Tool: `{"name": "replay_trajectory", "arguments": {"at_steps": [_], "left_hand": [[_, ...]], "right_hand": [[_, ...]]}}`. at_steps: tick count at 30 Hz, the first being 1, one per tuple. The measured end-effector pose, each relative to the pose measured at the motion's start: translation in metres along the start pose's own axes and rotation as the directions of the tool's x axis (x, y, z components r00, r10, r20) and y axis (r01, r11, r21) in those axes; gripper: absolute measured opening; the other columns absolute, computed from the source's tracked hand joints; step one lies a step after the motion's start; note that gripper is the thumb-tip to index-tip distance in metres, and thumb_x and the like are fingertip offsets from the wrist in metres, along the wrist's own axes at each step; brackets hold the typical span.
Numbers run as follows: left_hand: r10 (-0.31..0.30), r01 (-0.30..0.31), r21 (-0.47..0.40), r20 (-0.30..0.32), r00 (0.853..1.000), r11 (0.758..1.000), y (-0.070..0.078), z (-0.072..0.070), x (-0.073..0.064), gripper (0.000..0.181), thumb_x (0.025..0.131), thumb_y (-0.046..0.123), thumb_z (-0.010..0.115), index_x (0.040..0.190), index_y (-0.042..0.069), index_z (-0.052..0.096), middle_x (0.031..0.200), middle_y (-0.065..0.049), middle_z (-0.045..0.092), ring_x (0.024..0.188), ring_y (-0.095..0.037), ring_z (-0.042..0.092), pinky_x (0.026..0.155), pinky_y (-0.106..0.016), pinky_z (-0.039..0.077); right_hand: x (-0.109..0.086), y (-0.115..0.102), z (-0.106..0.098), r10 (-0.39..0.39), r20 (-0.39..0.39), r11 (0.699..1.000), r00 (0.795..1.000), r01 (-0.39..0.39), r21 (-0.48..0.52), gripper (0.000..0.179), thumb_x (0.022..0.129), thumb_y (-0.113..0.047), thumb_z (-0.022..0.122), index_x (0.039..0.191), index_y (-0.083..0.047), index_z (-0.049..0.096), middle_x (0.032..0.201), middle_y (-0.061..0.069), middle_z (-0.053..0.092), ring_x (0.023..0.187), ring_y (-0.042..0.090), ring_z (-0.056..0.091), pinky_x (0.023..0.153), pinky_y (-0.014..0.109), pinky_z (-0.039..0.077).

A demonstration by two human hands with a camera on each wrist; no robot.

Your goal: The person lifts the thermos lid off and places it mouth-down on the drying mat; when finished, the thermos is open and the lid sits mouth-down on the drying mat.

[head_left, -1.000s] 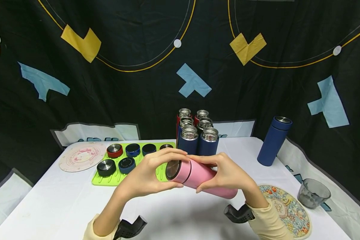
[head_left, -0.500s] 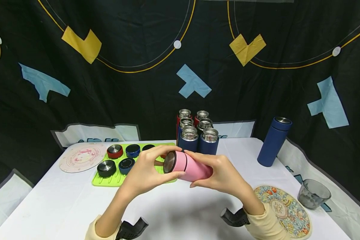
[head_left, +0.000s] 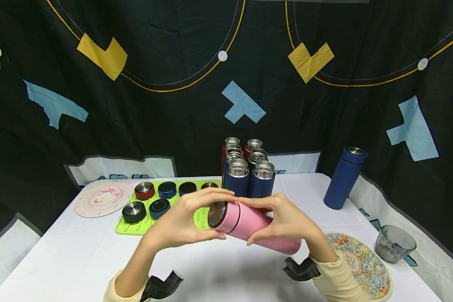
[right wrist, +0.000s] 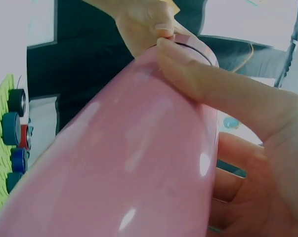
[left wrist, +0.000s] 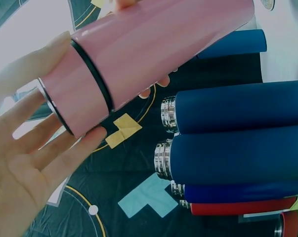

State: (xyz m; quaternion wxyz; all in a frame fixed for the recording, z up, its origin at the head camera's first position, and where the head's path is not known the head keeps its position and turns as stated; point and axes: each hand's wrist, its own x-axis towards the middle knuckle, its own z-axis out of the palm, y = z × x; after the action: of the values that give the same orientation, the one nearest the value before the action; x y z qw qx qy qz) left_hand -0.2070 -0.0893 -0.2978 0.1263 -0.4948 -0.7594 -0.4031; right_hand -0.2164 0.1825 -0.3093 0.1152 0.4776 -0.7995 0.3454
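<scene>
A pink thermos flask (head_left: 254, 226) is held tilted above the white table, its capped end to the left and its base lower at the right. My left hand (head_left: 183, 218) grips the pink lid (head_left: 232, 218), thumb below and fingers over the top. In the left wrist view the thumb (left wrist: 52, 54) lies across the lid and the fingers reach behind it. My right hand (head_left: 287, 218) holds the flask's body, thumb on the near side. A dark ring line (left wrist: 94, 74) marks the seam between lid and body. The lid's end is a steel disc.
Several uncapped flasks (head_left: 237, 182) stand grouped at the back. Loose lids (head_left: 134, 212) sit on a green mat (head_left: 132, 228) at the left, near a round pink-printed mat (head_left: 87, 201). At right are a capped blue flask (head_left: 343, 180), a floral mat (head_left: 377, 277) and a grey glass (head_left: 394, 243).
Half a second ago the flask was turned more end-on, higher and closer to the left. Now both hands have swung it back broadside and lower, with its base out to the right.
</scene>
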Motion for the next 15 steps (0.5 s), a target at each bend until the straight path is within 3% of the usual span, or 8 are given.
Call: {"name": "replay_trajectory", "arguments": {"at_steps": [8, 15], "left_hand": [[0.043, -0.043, -0.009, -0.047, 0.998, 0.999, 0.001, -0.001, 0.001, 0.063, 0.071, 0.018, 0.088, 0.128, 0.016, 0.062, 0.128, 0.003, 0.058, 0.116, -0.016, 0.054, 0.084, -0.032, 0.055], [-0.092, 0.094, 0.006, -0.132, 0.987, 0.996, 0.001, 0.0, 0.0, 0.062, 0.072, 0.03, 0.086, 0.128, 0.02, 0.061, 0.124, 0.005, 0.061, 0.102, -0.012, 0.059, 0.078, -0.027, 0.056]], "right_hand": [[0.001, -0.004, 0.003, 0.009, -0.039, 1.0, 0.999, -0.01, -0.008, 0.076, 0.069, -0.037, 0.087, 0.135, -0.013, 0.058, 0.118, -0.002, 0.067, 0.088, 0.01, 0.064, 0.068, 0.027, 0.056], [0.002, -0.01, 0.01, 0.04, -0.125, 0.999, 0.991, -0.043, -0.026, 0.077, 0.067, -0.033, 0.089, 0.136, -0.018, 0.057, 0.117, -0.004, 0.066, 0.094, 0.012, 0.063, 0.071, 0.026, 0.057]]}}
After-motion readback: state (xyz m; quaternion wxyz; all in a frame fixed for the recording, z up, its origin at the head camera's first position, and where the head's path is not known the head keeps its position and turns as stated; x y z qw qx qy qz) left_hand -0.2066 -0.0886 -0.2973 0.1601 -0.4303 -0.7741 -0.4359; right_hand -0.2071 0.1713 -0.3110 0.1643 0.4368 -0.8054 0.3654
